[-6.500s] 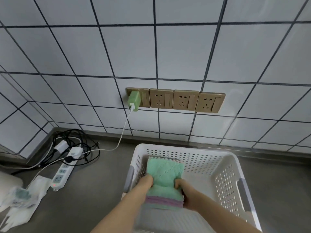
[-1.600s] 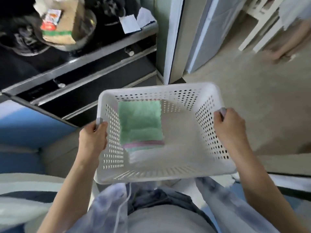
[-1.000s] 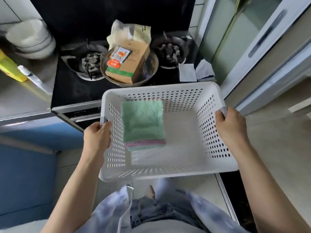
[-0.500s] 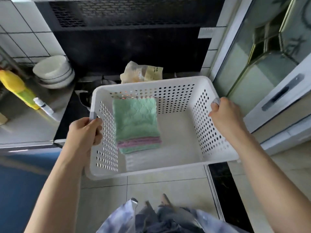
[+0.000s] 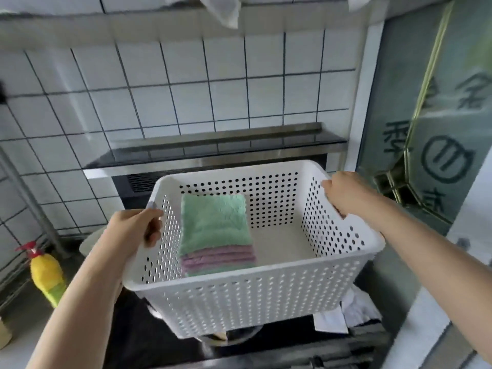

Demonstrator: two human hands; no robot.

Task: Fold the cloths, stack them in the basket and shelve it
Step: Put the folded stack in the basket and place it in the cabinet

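Note:
A white perforated plastic basket (image 5: 255, 296) hangs in the air over the black stove, held at chest height. Inside, against its left wall, lies a stack of folded cloths (image 5: 215, 230), green on top with purple and green layers below. My left hand (image 5: 133, 230) grips the basket's left handle, fingers curled over the rim. My right hand (image 5: 346, 194) grips the right handle the same way. The rest of the basket floor is bare white.
A range hood (image 5: 213, 153) juts from the tiled wall just behind the basket. A long shelf (image 5: 165, 25) runs across the top, with white cloth hanging over it. A yellow spray bottle (image 5: 46, 272) stands at the left. A frosted glass door (image 5: 436, 123) is at the right.
Both hands have lifted the basket upward in front of the range hood. My view has tilted up from the stove top and floor to the tiled wall and upper shelf.

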